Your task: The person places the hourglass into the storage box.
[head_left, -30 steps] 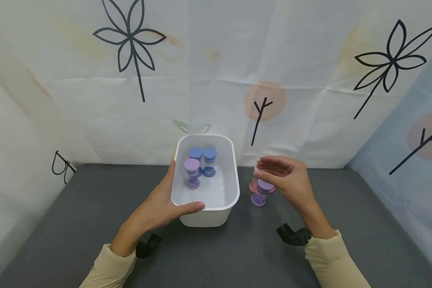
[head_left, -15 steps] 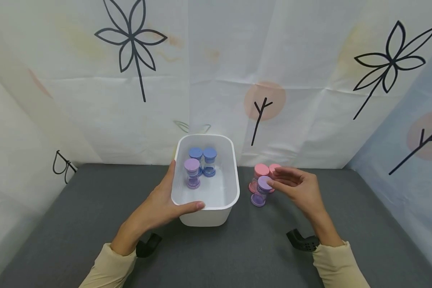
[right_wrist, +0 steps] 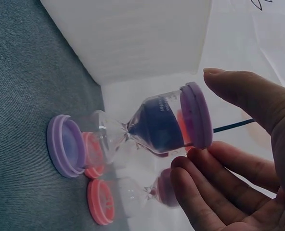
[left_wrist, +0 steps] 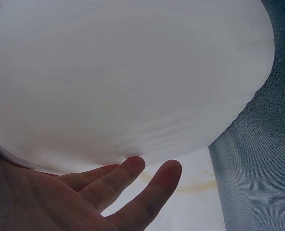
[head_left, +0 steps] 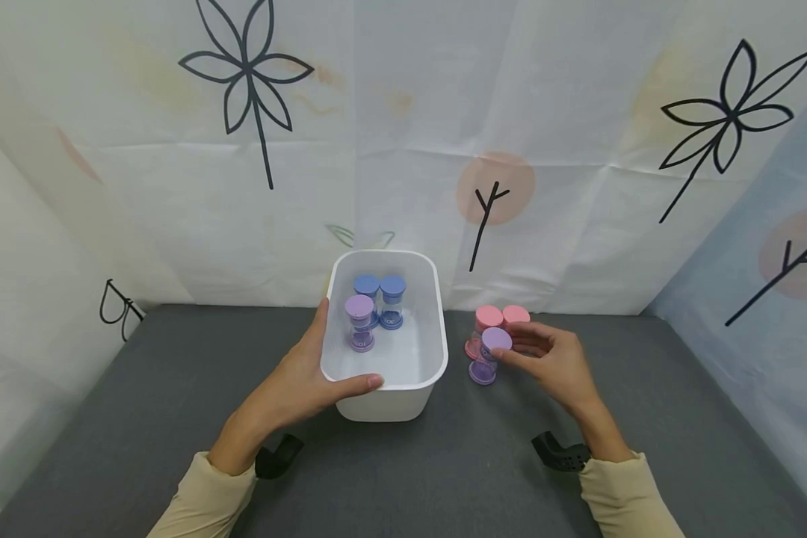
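Note:
A white plastic tub (head_left: 379, 406) sits on the table, held by my left hand (head_left: 302, 381) with the thumb over its near rim and the fingers along its left wall. Inside stand a purple sand timer (head_left: 361, 323) and two blue sand timers (head_left: 391, 302). To the tub's right, my right hand (head_left: 551, 362) has thumb and fingertips spread around the cap of another purple sand timer (right_wrist: 154, 124), which stands upright on the table. In the right wrist view the thumb is slightly apart from the cap. Two pink sand timers (head_left: 489, 317) stand behind it, partly hidden.
Dark grey cloth (head_left: 403, 478) covers the table. A white fabric backdrop (head_left: 410, 112) with printed flowers rises right behind the tub and on both sides. Black camera mounts (head_left: 560, 452) sit at both wrists.
My right hand has drawn back to the right from over the timers, then lowered beside the purple timer's cap. The left hand and tub stay put.

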`<move>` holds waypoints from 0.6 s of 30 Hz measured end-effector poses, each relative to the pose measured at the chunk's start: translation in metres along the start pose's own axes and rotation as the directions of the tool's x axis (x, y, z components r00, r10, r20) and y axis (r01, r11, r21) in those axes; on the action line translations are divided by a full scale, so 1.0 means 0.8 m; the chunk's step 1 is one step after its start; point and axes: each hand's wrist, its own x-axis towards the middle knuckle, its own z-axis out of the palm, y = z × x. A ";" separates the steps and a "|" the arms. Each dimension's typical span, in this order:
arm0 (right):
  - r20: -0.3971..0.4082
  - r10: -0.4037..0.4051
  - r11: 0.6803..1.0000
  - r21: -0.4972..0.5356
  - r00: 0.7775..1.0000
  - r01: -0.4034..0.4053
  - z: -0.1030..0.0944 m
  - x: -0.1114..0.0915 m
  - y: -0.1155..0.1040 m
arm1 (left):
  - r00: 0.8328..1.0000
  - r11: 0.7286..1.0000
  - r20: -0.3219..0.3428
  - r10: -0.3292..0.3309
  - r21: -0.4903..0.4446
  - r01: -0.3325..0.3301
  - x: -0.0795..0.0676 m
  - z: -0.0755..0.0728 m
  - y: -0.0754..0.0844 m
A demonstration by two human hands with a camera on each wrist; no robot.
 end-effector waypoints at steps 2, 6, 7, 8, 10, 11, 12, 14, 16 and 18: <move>0.000 -0.006 1.000 -0.008 1.000 0.006 0.003 -0.001 0.000 | 1.000 1.000 0.000 0.002 -0.001 -0.002 0.000 0.000 0.000; -0.015 -0.015 1.000 -0.006 1.000 0.015 0.011 -0.003 0.000 | 1.000 1.000 0.000 -0.002 0.003 0.002 0.000 0.000 -0.001; -0.022 -0.016 1.000 -0.003 1.000 0.016 0.013 -0.003 0.000 | 1.000 1.000 0.000 -0.002 0.003 0.002 0.000 0.000 0.000; -0.031 -0.015 1.000 -0.003 0.999 0.015 0.014 -0.003 0.000 | 1.000 1.000 0.000 -0.002 0.003 0.002 0.000 0.000 -0.001; -0.050 -0.020 1.000 -0.006 0.999 0.020 0.018 -0.002 0.001 | 1.000 1.000 0.000 -0.006 0.003 0.006 0.000 0.000 0.000; -0.060 -0.024 1.000 -0.005 0.998 0.024 0.020 -0.002 0.002 | 1.000 1.000 0.000 -0.006 0.003 0.006 0.000 0.000 0.000; -0.069 -0.030 1.000 -0.004 0.997 0.029 0.021 -0.001 0.003 | 1.000 1.000 0.001 -0.006 0.002 0.006 0.000 0.000 0.000; -0.084 -0.041 0.999 0.002 0.996 0.041 0.024 0.000 0.004 | 1.000 1.000 0.002 -0.005 -0.001 0.005 0.000 0.000 0.001; -0.098 -0.049 0.999 0.007 0.994 0.050 0.025 0.000 0.006 | 1.000 1.000 0.002 -0.005 0.000 0.005 -0.001 0.000 0.001; -0.107 -0.054 0.998 0.007 0.993 0.055 0.026 0.001 0.006 | 1.000 1.000 0.001 -0.007 0.002 0.007 -0.001 0.000 0.001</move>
